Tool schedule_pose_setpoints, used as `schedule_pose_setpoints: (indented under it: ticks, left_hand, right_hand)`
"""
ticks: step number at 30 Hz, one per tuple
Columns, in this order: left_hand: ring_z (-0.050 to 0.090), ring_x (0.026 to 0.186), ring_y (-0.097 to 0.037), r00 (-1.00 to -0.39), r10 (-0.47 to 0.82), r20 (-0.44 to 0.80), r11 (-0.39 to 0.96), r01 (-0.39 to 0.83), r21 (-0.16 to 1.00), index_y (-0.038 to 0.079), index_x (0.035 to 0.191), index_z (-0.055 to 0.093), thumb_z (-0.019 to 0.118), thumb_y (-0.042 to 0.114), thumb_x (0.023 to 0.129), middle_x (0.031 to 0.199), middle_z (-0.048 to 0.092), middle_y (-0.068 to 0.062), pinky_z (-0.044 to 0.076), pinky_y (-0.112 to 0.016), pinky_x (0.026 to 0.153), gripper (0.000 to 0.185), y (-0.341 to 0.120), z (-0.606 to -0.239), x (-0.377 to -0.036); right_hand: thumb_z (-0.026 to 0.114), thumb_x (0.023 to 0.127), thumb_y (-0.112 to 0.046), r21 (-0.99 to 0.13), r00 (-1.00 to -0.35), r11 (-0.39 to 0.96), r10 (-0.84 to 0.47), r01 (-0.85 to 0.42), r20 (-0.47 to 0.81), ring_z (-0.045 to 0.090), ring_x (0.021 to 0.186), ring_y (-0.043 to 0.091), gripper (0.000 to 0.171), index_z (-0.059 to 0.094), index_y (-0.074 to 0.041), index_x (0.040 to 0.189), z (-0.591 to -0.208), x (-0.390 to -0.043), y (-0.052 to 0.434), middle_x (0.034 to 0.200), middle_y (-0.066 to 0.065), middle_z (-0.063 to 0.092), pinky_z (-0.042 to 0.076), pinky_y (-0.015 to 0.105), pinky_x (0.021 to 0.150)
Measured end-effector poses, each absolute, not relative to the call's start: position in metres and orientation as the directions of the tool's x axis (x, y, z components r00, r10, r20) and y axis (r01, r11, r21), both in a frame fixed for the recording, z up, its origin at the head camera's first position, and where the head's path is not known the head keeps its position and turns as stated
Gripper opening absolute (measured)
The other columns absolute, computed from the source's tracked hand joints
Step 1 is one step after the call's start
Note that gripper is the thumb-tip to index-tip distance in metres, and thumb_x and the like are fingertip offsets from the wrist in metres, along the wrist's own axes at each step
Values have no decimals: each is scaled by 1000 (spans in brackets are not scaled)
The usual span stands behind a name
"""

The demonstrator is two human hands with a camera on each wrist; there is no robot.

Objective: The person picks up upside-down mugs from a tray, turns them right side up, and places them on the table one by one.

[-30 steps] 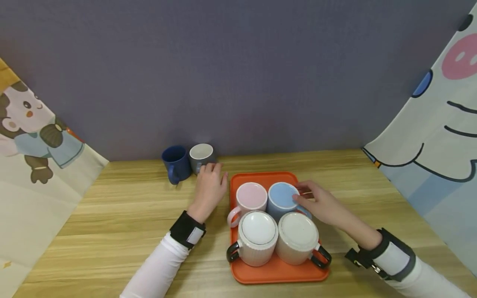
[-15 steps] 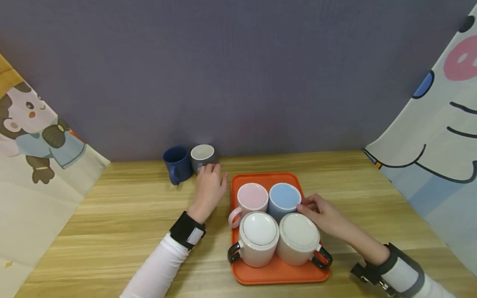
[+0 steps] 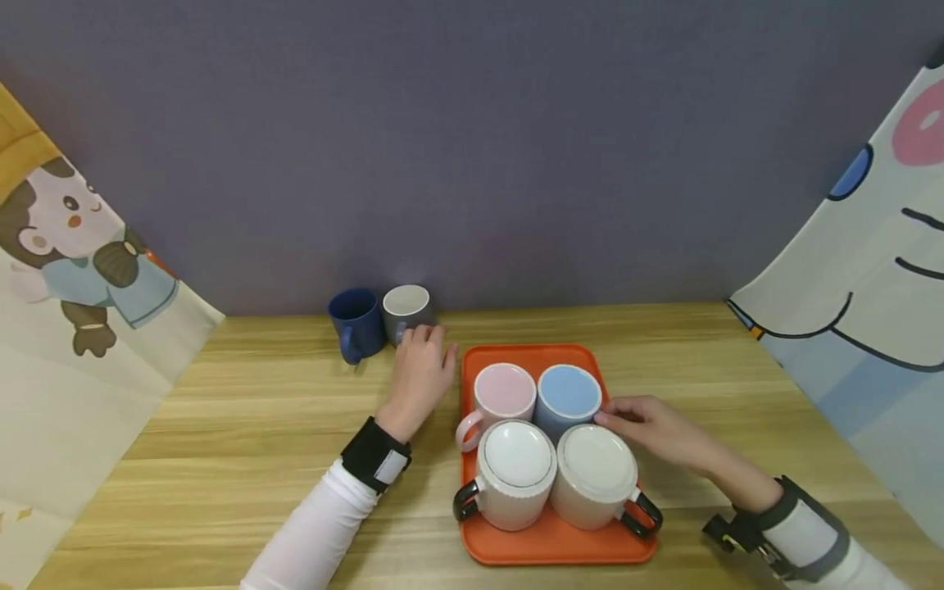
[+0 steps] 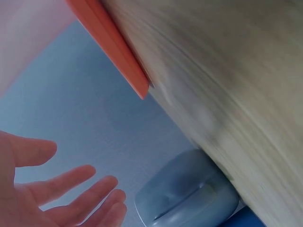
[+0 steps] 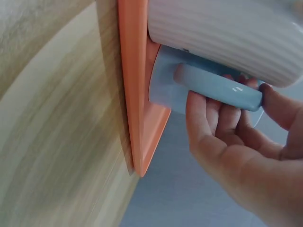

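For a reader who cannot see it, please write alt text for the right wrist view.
The right hand curls its fingers round the handle of a light blue mug on an orange tray. A ribbed white mug stands beside it; the tray rests on a wooden table.

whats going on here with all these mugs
A person's right hand grips the handle of the light blue mug, which stands upside down with three other inverted mugs on the orange tray. The left hand rests open on the table by the grey mug and dark blue mug.
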State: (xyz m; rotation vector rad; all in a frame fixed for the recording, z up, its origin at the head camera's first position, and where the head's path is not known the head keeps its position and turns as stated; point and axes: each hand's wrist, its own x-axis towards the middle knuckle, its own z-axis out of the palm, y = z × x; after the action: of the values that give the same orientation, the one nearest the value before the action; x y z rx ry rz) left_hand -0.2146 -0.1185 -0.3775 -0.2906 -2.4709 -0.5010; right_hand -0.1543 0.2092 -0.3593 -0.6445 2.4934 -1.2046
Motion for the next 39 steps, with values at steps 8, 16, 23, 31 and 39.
schedule_pose_setpoints:
  ticks: [8, 16, 23, 31, 39]
  left_hand:
    - [55, 87, -36, -808, 94, 582, 905, 313, 289, -1, 108, 65, 66, 17, 87, 96, 63, -19, 47, -46, 76, 28, -117, -378, -214]
    - [55, 87, -36, -809, 91, 581, 903, 313, 296, -2, 107, 65, 65, 17, 87, 96, 62, -19, 46, -45, 76, 28, -118, -375, -215]
    - [55, 89, -36, -813, 78, 577, 899, 308, 313, -2, 107, 65, 64, 18, 88, 98, 63, -19, 46, -45, 79, 27, -120, -371, -215]
    - [55, 89, -36, -811, 80, 580, 888, 322, 328, -2, 107, 65, 63, 18, 89, 98, 62, -19, 46, -44, 79, 26, -117, -366, -217]
    - [56, 92, -36, -790, 62, 610, 873, 339, 350, -1, 107, 65, 63, 17, 90, 99, 63, -19, 46, -45, 82, 26, -113, -358, -219]
  right_hand:
    - [53, 97, -28, -732, -861, 614, -502, -296, -74, 55, 82, 2, 26, 69, -8, 101, -355, -157, 210, 94, 1, 68, 48, 23, 70]
    - [54, 96, -34, -633, -911, 716, -410, -295, -39, 51, 74, 9, 28, 71, -12, 93, -352, -154, 200, 83, -1, 65, 43, 24, 62]
    - [52, 97, -34, -672, -940, 693, -342, -260, 10, 44, 59, 6, 33, 61, -12, 74, -351, -155, 190, 67, -1, 54, 35, 22, 53]
    - [51, 98, -35, -755, -965, 637, -261, -153, -24, 54, 69, 12, 37, 66, -4, 83, -352, -162, 192, 74, 2, 62, 45, 25, 61]
    - [46, 101, -19, -909, -966, 413, -253, -61, -50, 60, 77, 4, 36, 58, 15, 103, -348, -171, 194, 81, 2, 62, 54, 25, 74]
